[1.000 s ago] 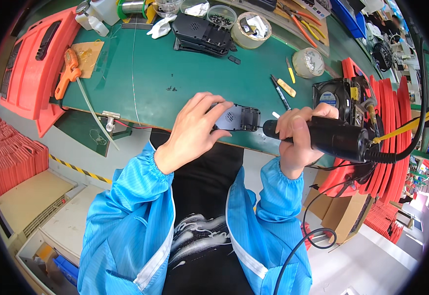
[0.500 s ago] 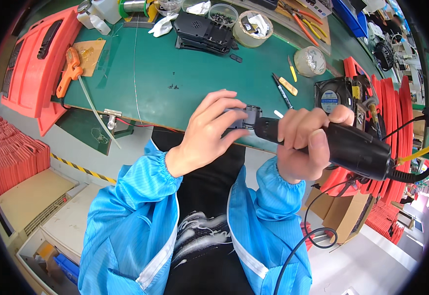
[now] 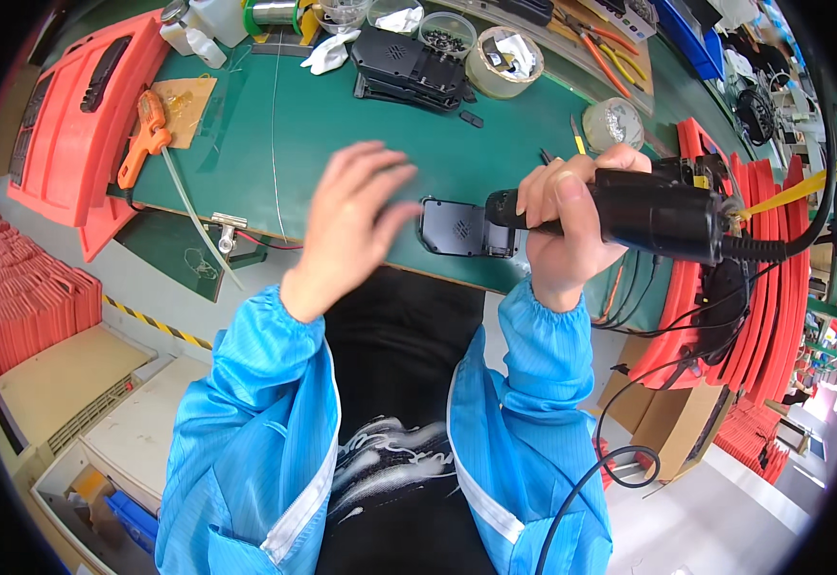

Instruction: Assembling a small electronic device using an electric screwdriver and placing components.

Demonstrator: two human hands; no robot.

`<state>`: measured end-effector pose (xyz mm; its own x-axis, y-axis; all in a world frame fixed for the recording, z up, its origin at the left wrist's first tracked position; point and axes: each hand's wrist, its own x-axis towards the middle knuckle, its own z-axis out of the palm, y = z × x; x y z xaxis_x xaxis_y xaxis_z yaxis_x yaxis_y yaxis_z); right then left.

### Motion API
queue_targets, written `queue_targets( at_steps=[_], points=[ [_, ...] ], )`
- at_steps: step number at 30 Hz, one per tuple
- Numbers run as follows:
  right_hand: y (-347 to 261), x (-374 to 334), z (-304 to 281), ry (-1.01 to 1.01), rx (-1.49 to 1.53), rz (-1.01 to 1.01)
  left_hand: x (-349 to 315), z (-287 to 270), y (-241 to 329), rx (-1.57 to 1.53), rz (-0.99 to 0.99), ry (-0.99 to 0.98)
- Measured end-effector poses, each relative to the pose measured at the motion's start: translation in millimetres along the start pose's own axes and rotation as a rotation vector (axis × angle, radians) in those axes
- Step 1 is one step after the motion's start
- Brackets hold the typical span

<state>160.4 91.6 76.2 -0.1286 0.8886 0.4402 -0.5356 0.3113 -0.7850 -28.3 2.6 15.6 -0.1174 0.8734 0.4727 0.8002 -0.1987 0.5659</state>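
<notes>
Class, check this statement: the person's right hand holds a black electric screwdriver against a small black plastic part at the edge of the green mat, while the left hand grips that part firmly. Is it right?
Not quite. In the head view the left hand is open and blurred, lifted clear of the small black plastic part, not gripping it. The rest stands: the right hand holds the black electric screwdriver against that part at the edge of the green mat.

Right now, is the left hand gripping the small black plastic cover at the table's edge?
No, the left hand is open with fingers spread, apart from the small black plastic cover lying on the green table.
</notes>
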Motion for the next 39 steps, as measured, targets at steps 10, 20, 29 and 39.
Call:
queue_targets(
  at_steps=[10,20,29,39],
  points=[
    [13,-2,7,-0.018,-0.152,0.016,-9,25,35,-0.232,-0.002,-0.236],
    [17,-4,12,0.022,-0.394,-0.068,-8,27,36,-0.25,-0.009,-0.218],
    [-1,-1,25,0.074,-0.27,-0.026,-5,22,39,-0.247,-0.029,-0.104],
    [-29,-9,30,-0.075,-0.02,-0.058,-2,11,11,-0.161,0.018,0.065]
  ],
)
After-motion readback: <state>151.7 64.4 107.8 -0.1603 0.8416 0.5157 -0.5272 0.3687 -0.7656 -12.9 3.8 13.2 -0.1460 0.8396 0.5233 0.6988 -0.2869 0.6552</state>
